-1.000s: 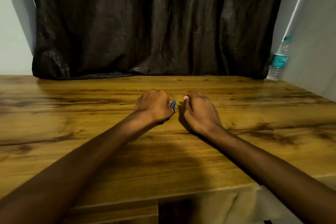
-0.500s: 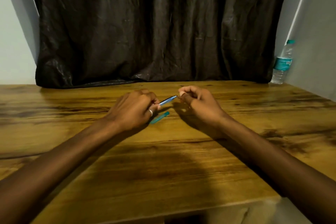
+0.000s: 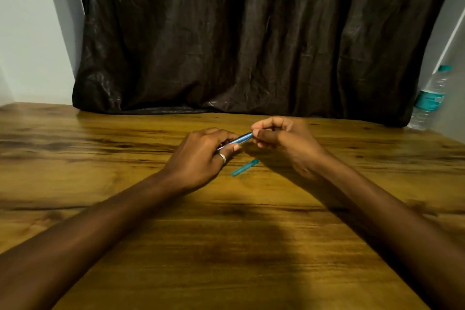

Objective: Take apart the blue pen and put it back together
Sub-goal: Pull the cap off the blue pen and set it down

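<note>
A blue pen barrel point(image 3: 237, 140) is held just above the wooden table point(image 3: 226, 234), slanting up to the right. My left hand point(image 3: 201, 158), with a ring on one finger, grips its lower end. My right hand point(image 3: 281, 138) pinches its upper end with thumb and fingers. The pen's teal cap point(image 3: 244, 167) lies loose on the table just below and between my hands, touching neither. The barrel's middle shows between the hands; both ends are hidden by fingers.
A dark curtain point(image 3: 251, 45) hangs along the table's far edge. A clear water bottle point(image 3: 429, 99) with a teal label stands at the far right against the wall.
My hands have lifted from the table and drawn apart, baring the barrel between them. The cap, hidden a second ago, now lies on the table below them.
</note>
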### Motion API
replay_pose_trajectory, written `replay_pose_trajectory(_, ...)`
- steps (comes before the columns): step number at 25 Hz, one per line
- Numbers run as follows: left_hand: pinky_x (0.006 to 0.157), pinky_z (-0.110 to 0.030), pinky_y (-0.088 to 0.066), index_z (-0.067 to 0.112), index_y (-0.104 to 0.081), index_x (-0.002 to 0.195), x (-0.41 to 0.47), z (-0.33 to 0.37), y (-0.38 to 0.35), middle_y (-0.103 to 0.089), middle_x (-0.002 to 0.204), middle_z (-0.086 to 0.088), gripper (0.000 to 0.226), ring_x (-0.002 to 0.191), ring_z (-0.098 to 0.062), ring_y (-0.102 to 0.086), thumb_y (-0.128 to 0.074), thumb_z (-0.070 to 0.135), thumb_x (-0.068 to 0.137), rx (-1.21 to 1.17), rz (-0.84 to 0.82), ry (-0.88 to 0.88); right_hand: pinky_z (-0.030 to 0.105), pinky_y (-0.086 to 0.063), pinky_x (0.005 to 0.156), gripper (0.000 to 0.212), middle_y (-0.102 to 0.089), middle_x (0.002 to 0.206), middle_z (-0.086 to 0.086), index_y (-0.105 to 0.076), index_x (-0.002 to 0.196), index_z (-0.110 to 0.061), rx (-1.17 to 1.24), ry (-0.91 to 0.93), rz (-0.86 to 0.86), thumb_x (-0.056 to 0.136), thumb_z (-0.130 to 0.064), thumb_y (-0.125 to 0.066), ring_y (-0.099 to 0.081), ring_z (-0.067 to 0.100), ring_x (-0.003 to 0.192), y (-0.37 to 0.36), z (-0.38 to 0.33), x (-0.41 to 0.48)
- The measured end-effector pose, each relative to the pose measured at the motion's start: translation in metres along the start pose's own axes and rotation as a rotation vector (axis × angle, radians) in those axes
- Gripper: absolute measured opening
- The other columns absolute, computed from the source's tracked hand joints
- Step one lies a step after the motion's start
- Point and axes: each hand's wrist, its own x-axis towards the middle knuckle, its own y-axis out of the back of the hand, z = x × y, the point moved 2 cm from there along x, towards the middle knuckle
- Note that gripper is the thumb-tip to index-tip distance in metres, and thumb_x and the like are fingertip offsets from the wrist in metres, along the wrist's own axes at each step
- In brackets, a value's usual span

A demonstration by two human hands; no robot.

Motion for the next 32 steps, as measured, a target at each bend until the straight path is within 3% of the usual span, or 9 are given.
replay_pose_trajectory(4,0.071,-0.03,-0.054,0.024,-0.069,0.126,-0.002,-0.003,-0.01,-0.07,0.105,0.006,0.029,0.087,-0.007,-0.061,-0.058,0.034,0.101,0.029,-0.019,-0.017,0.02,-0.057,0.07,0.014,-0.07,0.084,0.014,-0.071,0.092,-0.003,0.211,-0.107,0.015,0.087,0.008,-0.063,-0.068,0.016,0.077,-0.002,0.019,-0.007)
replay_pose_trajectory(7,0.076,-0.035,-0.057,0.024,-0.069,0.127,-0.002,-0.005,-0.01,-0.071,0.11,0.005,0.031,0.092,-0.01,-0.064,-0.06,0.035,0.1,0.026,-0.03,0.01,0.017,-0.056,0.068,0.014,-0.068,0.086,0.016,-0.07,0.09,-0.003,0.307,-0.16,-0.008,0.087,0.009,-0.063,-0.068,0.02,0.078,-0.001,0.03,-0.01)
replay_pose_trajectory(15,0.076,-0.034,-0.058,0.025,-0.073,0.122,-0.003,-0.007,-0.008,-0.075,0.11,0.006,0.028,0.091,-0.008,-0.066,-0.064,0.033,0.097,-0.071,-0.029,0.104,0.018,-0.054,0.068,0.016,-0.068,0.076,0.008,-0.072,0.086,-0.007,0.252,-0.083,0.074,0.088,0.007,-0.063,-0.063,0.015,0.073,0.006,0.038,-0.003)
replay_pose_trajectory(17,0.072,-0.03,-0.055,0.024,-0.074,0.121,-0.003,-0.008,-0.007,-0.075,0.107,0.007,0.027,0.088,-0.005,-0.065,-0.064,0.032,0.097,-0.096,-0.011,0.129,0.02,-0.053,0.07,0.014,-0.069,0.077,0.005,-0.072,0.089,-0.008,0.126,-0.054,0.105,0.088,0.004,-0.065,-0.062,0.014,0.074,0.016,0.038,0.0)
replay_pose_trajectory(20,0.064,-0.022,-0.046,0.024,-0.073,0.123,-0.003,-0.009,-0.007,-0.074,0.104,0.008,0.028,0.084,0.001,-0.061,-0.064,0.032,0.098,-0.104,0.014,0.14,0.028,-0.053,0.072,0.012,-0.073,0.084,-0.002,-0.075,0.091,-0.016,-0.428,0.109,0.098,0.089,-0.008,-0.067,-0.067,0.011,0.078,0.028,0.034,0.002)
replay_pose_trajectory(23,0.069,-0.024,-0.048,0.023,-0.072,0.124,-0.003,-0.01,-0.007,-0.074,0.107,0.007,0.029,0.087,-0.005,-0.063,-0.064,0.032,0.098,-0.107,0.014,0.14,0.023,-0.052,0.072,0.015,-0.071,0.086,-0.011,-0.073,0.089,-0.023,-0.821,0.237,-0.031,0.089,-0.011,-0.063,-0.065,0.001,0.084,0.028,0.027,-0.001)
replay_pose_trajectory(28,0.075,-0.028,-0.051,0.024,-0.071,0.125,-0.003,-0.01,-0.008,-0.073,0.114,0.007,0.03,0.095,-0.008,-0.063,-0.064,0.033,0.098,-0.079,-0.002,0.149,0.015,-0.05,0.064,0.021,-0.069,0.084,-0.012,-0.065,0.097,-0.026,-0.899,0.236,-0.119,0.087,-0.009,-0.063,-0.064,-0.004,0.079,0.024,0.028,-0.005)
replay_pose_trajectory(32,0.078,-0.027,-0.052,0.025,-0.072,0.124,-0.002,-0.012,-0.009,-0.074,0.116,0.007,0.029,0.096,-0.007,-0.064,-0.064,0.033,0.098,-0.082,-0.015,0.148,0.015,-0.052,0.067,0.032,-0.069,0.086,-0.011,-0.059,0.107,-0.026,-0.898,0.233,-0.158,0.082,-0.008,-0.067,-0.064,-0.003,0.078,0.024,0.03,-0.003)
